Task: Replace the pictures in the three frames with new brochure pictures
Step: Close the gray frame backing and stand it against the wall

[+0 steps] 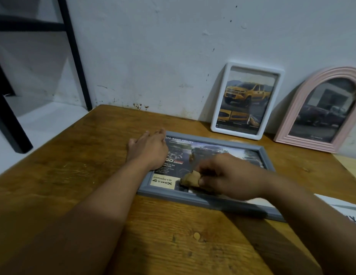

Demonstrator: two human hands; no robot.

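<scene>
A grey frame (pixel 266 155) lies flat on the wooden table (pixel 74 175), face up, with a car brochure picture (pixel 203 151) inside it. My left hand (pixel 148 150) rests flat with straight fingers on the frame's left end. My right hand (pixel 228 176) grips a small crumpled tan cloth (pixel 191 179) and presses it on the frame's glass near the front edge. A white frame (pixel 276 104) showing a yellow pickup leans on the wall behind. Beside it at the right leans a pink arched frame (pixel 298 108) with a dark car picture.
A white sheet with black print (pixel 340 207) lies at the table's right edge. A black metal rack (pixel 74 56) stands at the far left beside the table. The stained white wall (pixel 173 46) runs along the table's back edge.
</scene>
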